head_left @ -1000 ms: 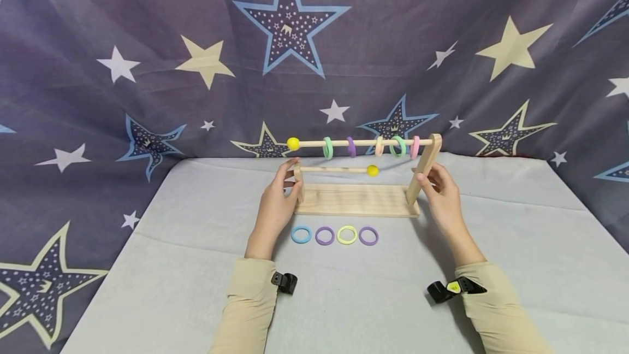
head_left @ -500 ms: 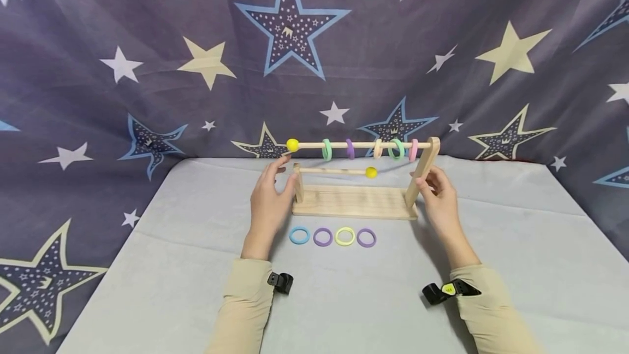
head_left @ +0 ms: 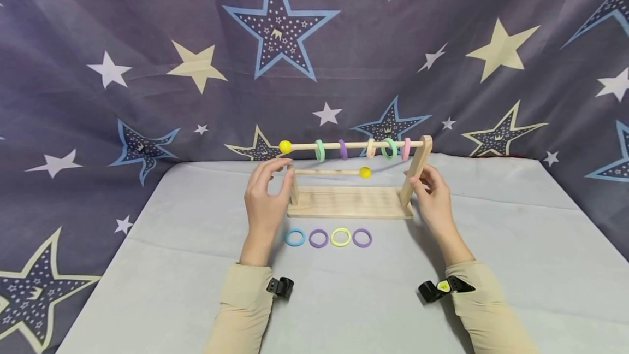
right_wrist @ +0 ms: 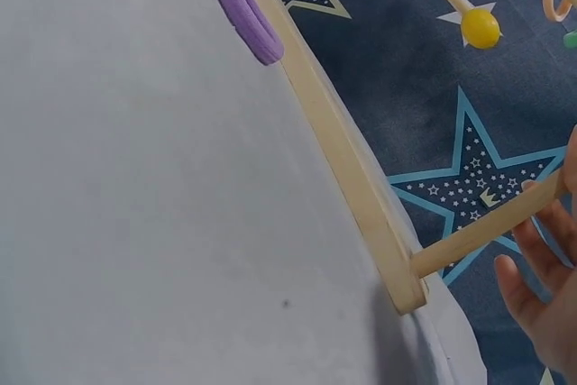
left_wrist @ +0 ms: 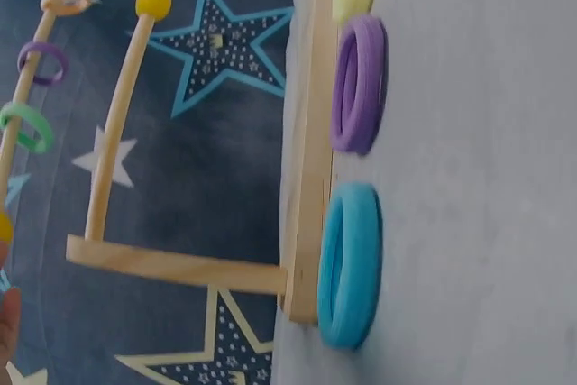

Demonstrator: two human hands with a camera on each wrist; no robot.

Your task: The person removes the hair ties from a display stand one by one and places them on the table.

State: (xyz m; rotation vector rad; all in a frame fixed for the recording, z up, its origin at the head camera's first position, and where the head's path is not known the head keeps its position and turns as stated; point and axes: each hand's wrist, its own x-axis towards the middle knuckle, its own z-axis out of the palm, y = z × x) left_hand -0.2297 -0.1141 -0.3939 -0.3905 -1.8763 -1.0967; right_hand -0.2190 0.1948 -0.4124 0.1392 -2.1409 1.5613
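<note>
Rack (head_left: 350, 201) beside left fingers (head_left: 285, 183), contact uncertain

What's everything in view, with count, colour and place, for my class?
Stand: one, pale wood, centre
Posts: two, pale wood, stand's ends
Rods: two, pale wood, on posts
Balls: two, yellow, rod tips
Hanging rings: five, two green, purple, peach, pink, upper rod
Loose rings: four, blue, two purple, yellow, before stand
Cloth: one, light grey, under stand
Backdrop: one, dark with stars, behind
Wrist cameras: two, black, at wrists
Sleeves: two, beige, forearms
Left hand: one, beside short post
Right hand: one, gripping tall post
</note>
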